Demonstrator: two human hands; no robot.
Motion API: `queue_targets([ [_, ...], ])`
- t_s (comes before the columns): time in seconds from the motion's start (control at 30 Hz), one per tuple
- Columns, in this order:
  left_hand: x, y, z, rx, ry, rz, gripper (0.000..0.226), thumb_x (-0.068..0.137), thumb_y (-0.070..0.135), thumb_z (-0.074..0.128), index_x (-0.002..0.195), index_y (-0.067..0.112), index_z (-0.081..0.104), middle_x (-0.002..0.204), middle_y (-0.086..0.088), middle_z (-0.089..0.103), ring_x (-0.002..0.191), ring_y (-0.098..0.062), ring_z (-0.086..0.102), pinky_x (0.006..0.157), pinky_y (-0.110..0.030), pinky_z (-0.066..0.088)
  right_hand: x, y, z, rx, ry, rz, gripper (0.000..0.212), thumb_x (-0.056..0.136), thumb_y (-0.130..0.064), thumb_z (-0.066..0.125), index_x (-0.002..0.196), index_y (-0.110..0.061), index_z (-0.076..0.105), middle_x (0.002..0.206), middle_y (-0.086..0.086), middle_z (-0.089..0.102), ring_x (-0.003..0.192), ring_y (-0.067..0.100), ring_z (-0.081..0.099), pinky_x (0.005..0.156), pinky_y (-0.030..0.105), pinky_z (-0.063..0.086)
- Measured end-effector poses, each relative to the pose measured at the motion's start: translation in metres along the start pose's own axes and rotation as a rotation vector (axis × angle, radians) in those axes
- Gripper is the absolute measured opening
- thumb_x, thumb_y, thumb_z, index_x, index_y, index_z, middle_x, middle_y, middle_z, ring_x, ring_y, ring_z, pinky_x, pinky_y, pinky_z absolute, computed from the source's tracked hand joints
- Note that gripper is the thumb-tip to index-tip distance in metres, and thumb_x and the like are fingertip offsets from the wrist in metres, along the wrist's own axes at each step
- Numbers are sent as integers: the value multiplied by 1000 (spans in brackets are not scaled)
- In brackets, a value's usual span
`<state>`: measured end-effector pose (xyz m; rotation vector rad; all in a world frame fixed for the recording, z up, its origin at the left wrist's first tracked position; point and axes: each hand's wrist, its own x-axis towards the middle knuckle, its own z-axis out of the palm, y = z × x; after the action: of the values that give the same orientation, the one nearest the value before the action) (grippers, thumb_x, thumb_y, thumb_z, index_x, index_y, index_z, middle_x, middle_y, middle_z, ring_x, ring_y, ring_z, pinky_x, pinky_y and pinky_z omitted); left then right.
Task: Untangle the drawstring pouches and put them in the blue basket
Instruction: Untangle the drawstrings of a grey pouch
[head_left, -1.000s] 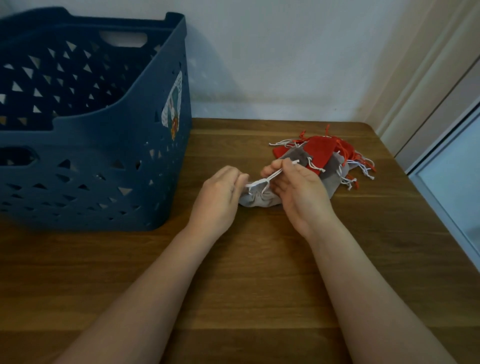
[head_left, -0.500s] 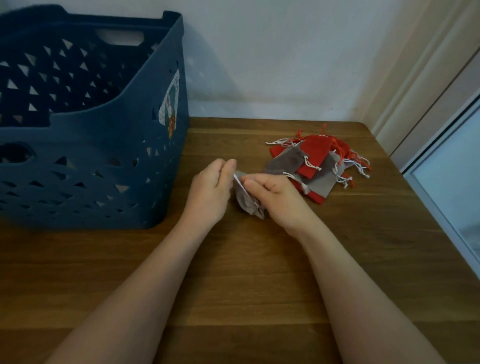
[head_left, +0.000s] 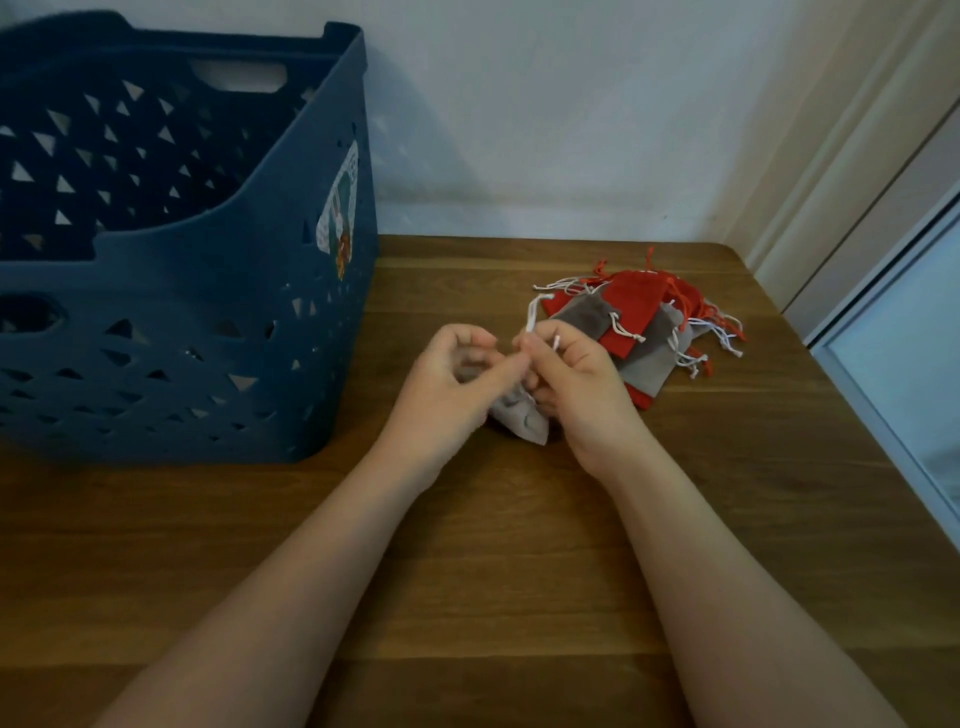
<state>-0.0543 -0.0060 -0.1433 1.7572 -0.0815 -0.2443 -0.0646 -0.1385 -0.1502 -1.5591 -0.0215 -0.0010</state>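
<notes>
While both hands (head_left: 519, 384) pinch cord, soft grey pouch (head_left: 519, 421) crumples.

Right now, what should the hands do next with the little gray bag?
Probably keep working the white string loose. Both the left hand and right hand pinch the gray pouch and its cord, so it may not be free for the blue basket yet.
</notes>
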Motion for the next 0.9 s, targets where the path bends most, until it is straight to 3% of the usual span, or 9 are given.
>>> queue_targets([
  [0.07, 0, -6, 2, 282, -76, 110, 14, 85, 35, 63, 98, 30, 58, 85, 8, 60, 60, 2, 54, 51, -14, 41, 1, -1, -2, 30, 35, -25, 17, 97, -17, 46, 85, -17, 58, 59, -7, 50, 52, 7, 45, 51, 19, 40],
  [0.17, 0, -8, 4, 299, -105, 182, 4, 90, 28, 59, 88, 30, 62, 72, 11, 58, 53, 7, 50, 49, -10, 37, 2, 0, 0, -44, 62, -72, 21, 97, -15, 45, 85, -18, 61, 61, -4, 51, 55, 7, 48, 56, 22, 43],
  [0.27, 2, -9, 4, 167, -76, 83, 13, 93, 24, 55, 85, 27, 65, 67, 11, 55, 47, 2, 46, 45, -12, 35, 4, 3, 2, -81, 64, -64, 25, 99, -14, 40, 90, -14, 64, 62, -4, 50, 48, 0, 45, 47, 13, 37],
  [0.43, 3, -4, 4, -338, -152, -263, 13, 93, 21, 52, 86, 16, 63, 71, 1, 56, 52, -6, 45, 48, -17, 35, 7, 7, 1, -150, 160, -75, 31, 101, -19, 34, 89, -18, 63, 58, -4, 48, 48, 2, 44, 49, 15, 37],
  [0.53, 4, -2, 2, -522, -220, -305, 20, 95, 21, 45, 78, 16, 57, 78, -3, 56, 54, -8, 45, 48, -19, 30, 6, 6, 0, -137, 234, -96, 34, 102, -19, 33, 82, -16, 60, 57, 0, 52, 47, 3, 46, 49, 15, 38],
  [0.67, 8, -9, 0, 187, -118, -109, 29, 99, 30, 38, 90, 15, 61, 73, -2, 54, 59, -9, 49, 54, -20, 39, 6, -1, -8, -229, 316, -102, 41, 102, -23, 32, 74, -17, 61, 75, 4, 64, 68, 6, 56, 65, 21, 44],
  [0.77, 8, -13, 1, 437, -105, 114, 30, 100, 27, 38, 76, 18, 53, 74, 2, 49, 61, -6, 49, 53, -13, 39, 4, -9, -16, -487, 381, -173, 42, 102, -27, 31, 65, -23, 53, 61, -8, 51, 56, -5, 46, 58, 17, 36],
  [0.83, 7, -14, 3, 583, -126, 207, 28, 99, 26, 39, 74, 23, 51, 79, 3, 50, 68, -6, 50, 59, -17, 39, 2, -10, -16, -366, 313, -130, 41, 102, -28, 32, 68, -19, 53, 54, -8, 44, 47, -1, 41, 49, 14, 32],
  [0.9, 9, -17, 3, 679, -163, 251, 23, 99, 27, 39, 89, 22, 58, 91, 4, 56, 79, -6, 53, 68, -21, 45, 1, -12, -13, -173, 172, -118, 36, 102, -22, 34, 75, -15, 57, 52, -9, 42, 46, 2, 38, 48, 14, 32],
])
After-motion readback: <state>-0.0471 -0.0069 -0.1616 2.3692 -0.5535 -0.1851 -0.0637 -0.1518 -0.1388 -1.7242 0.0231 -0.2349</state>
